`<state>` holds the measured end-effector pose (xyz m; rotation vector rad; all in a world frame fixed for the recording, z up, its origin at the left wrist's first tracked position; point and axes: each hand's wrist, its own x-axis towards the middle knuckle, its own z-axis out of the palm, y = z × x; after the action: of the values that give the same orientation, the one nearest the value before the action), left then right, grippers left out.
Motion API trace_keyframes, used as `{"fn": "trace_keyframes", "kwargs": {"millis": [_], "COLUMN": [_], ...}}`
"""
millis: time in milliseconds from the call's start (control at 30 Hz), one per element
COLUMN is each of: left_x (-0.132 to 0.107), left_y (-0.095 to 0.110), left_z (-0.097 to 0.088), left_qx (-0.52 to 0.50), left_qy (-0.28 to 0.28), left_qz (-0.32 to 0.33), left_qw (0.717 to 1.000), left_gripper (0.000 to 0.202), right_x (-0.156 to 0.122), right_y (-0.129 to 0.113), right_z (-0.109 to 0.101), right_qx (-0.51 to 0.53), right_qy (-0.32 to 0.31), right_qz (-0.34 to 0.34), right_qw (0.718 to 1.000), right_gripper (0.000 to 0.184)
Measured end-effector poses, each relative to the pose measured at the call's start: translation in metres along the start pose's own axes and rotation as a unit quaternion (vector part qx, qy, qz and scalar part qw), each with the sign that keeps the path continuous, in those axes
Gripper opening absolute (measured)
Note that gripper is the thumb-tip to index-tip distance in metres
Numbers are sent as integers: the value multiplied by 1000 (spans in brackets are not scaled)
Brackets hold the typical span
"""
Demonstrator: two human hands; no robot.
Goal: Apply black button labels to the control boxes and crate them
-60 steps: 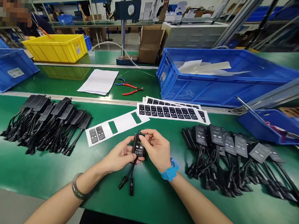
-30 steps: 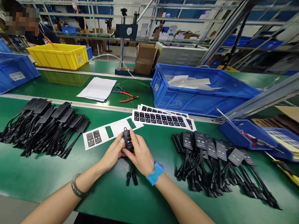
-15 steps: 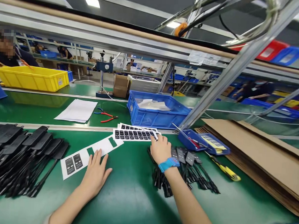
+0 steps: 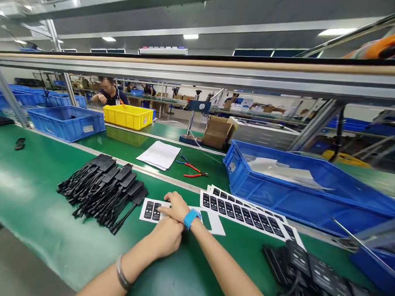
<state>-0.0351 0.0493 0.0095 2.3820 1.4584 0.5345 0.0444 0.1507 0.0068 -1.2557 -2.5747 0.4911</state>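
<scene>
A partly peeled white label sheet [image 4: 217, 225] lies under my hands, with two black labels [image 4: 152, 210] left of my fingers and a green cut-out gap to the right. My right hand [image 4: 178, 206], with a blue wristband, rests over the sheet; its thumb and forefinger are apart beside the labels. My left hand [image 4: 167, 237], below and touching it, has curled fingers; anything inside them is hidden. Right of both hands lie full label strips [image 4: 243, 213]. A pile of black cabled devices [image 4: 109, 183] is on the left, and another black pile [image 4: 323, 271] at lower right.
Beyond the table's metal strip lie white papers [image 4: 159, 155] and red-blue pliers [image 4: 194, 169]. A large blue bin [image 4: 280, 204] holds white sheets. A yellow bin [image 4: 128, 116] and another blue bin [image 4: 67, 125] stand at back left. A co-worker [image 4: 113, 94] is behind them.
The view has turned left. My right hand has left the full label strips and moved over the partly peeled sheet. My left hand, spread before, has curled and now meets the right.
</scene>
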Motion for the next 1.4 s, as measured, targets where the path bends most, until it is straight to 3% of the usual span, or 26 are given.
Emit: {"fn": "trace_keyframes", "kwargs": {"millis": [167,300,400,567,733,867,1033,1233,1300,1400], "left_x": [-3,-11,-13,-7,1,6,6,8,9,5], "left_y": [-34,-57,-65,-66,-65,-59,-54,-53,-53,-52], "left_z": [-46,-63,-60,-46,-33,-25,-25,-26,-28,-35], "left_qx": [50,55,35,-42,-184,-309,-381,-285,-212,-71], "left_qy": [16,1,-26,-15,32,29,16,39,68,123], "left_qz": [-126,-148,-162,-188,-206,-192,-163,-194,-218,-264], "left_qw": [991,987,986,981,961,931,910,938,950,954], "left_gripper": [22,41,47,26,12,22,30,28,28,33], "right_x": [6,-14,-27,-41,-54,-60,-65,-79,-87,-102], "right_y": [0,-5,0,7,6,8,12,7,4,4], "right_z": [11,19,17,8,6,2,-4,-14,-21,-32], "right_qx": [-11,-13,-7,1,44,49,65,110,178,280], "right_qy": [18,60,66,96,198,295,290,352,366,406], "right_qz": [-1,-15,-36,-57,-118,-132,-134,-205,-187,-107], "right_qw": [1000,998,997,994,972,945,945,907,894,863], "right_gripper": [32,38,32,27,17,14,5,12,10,8]}}
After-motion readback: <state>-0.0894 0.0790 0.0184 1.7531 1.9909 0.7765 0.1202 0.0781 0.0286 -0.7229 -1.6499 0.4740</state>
